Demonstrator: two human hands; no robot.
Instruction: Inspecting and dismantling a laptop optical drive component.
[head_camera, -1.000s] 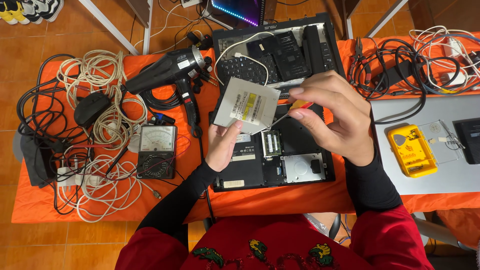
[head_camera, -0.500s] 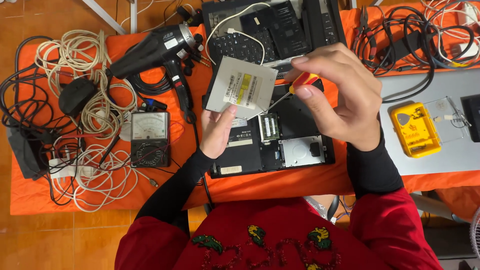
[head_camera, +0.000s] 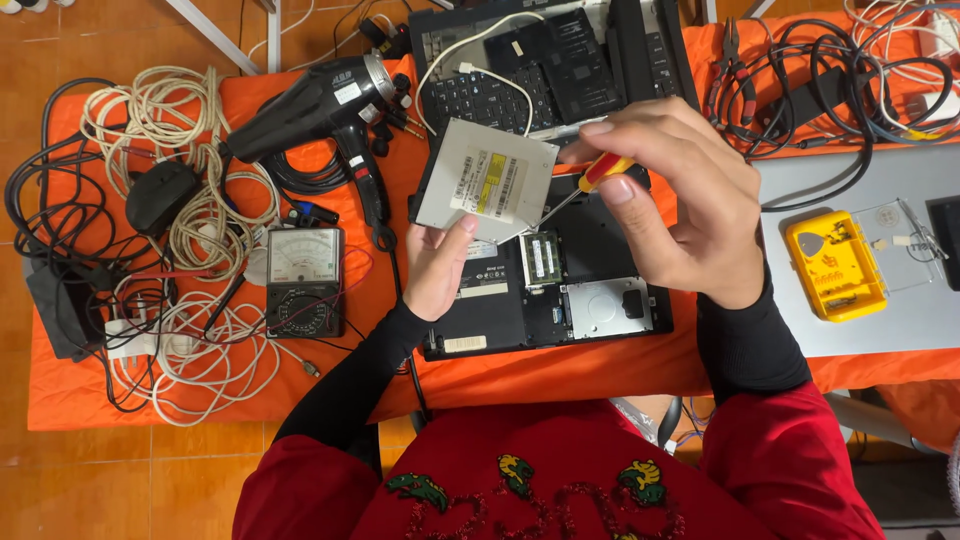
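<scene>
My left hand (head_camera: 437, 268) holds a flat silver optical drive (head_camera: 483, 181) tilted up above an opened black laptop (head_camera: 560, 290) that lies bottom-up on the orange table. My right hand (head_camera: 672, 200) grips a small screwdriver (head_camera: 590, 183) with a red and yellow handle. Its thin shaft points down-left to the lower right edge of the drive. The laptop's memory slot and an empty drive bay are exposed below the hands.
A black hair dryer (head_camera: 325, 100), an analog multimeter (head_camera: 305, 280) and coiled white and black cables (head_camera: 150, 200) lie at the left. A second dismantled laptop (head_camera: 560, 60) is behind. At the right lie a silver laptop (head_camera: 900, 300), a yellow parts box (head_camera: 835, 265) and tangled cables (head_camera: 840, 70).
The view has shifted, so everything sits lower in the frame. Both hands keep their hold; the drive and screwdriver stay together above the laptop.
</scene>
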